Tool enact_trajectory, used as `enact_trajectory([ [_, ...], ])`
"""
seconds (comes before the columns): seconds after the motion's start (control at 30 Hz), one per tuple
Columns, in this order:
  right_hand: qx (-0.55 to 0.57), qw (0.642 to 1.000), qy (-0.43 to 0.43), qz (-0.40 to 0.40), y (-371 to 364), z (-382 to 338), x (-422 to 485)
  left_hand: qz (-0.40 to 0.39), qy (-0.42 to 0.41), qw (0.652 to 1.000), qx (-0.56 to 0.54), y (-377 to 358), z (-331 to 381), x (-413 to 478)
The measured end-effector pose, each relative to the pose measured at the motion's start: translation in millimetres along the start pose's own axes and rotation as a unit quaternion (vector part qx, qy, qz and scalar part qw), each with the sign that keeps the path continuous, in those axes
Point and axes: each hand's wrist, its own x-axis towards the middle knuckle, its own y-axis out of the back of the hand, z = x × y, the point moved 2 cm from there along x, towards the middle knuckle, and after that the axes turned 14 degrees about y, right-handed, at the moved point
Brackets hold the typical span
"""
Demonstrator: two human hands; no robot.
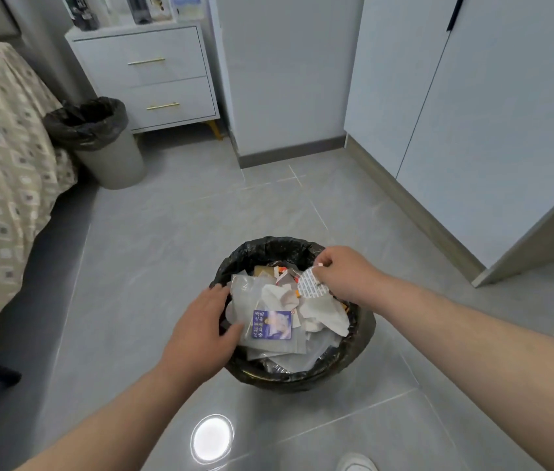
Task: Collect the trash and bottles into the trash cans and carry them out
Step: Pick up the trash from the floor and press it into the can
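Trash can (265, 246) sits on the floor (166, 232) right in front of the person, round, black crinkly liner folded over the rim, packed to the top. Right hand (343, 273) pinches a printed wrapper (307, 283), thin and crumpled, at the far right rim. Left hand (200, 321) lies on the left rim with its thumb on a clear packet (268, 324), soft film with a blue label; cannot tell if it grips or just presses.

Step looks like collecting: stuffing loose trash down. Next move likely calls for letting go of the wrapper inside, tamping the light pile so nothing spills, then getting a firm hold on the rim to lift.

White tissue (326, 314) is crumpled and soft. Second trash can (112, 164), smooth grey, same black liner, stands well apart beside the bed (0, 147) and the white nightstand (153, 76). Dark bottles (139, 8) on top of the nightstand, blurry. Floor is glossy grey tile.
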Motion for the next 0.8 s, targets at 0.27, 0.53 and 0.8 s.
enact_trajectory([
  [0.27,0.055,0.995,0.075,-0.035,-41,-10,-1,-0.093,0.004,0.994,0.059,-23,-31,-1],
  [0.53,-0.153,0.974,0.158,-0.060,-46,-17,1,-0.106,0.014,0.979,0.176,-12,-19,0],
  [0.8,-0.376,0.909,0.164,-0.071,-33,21,-29,-0.096,0.018,0.980,0.176,-15,-17,0],
])
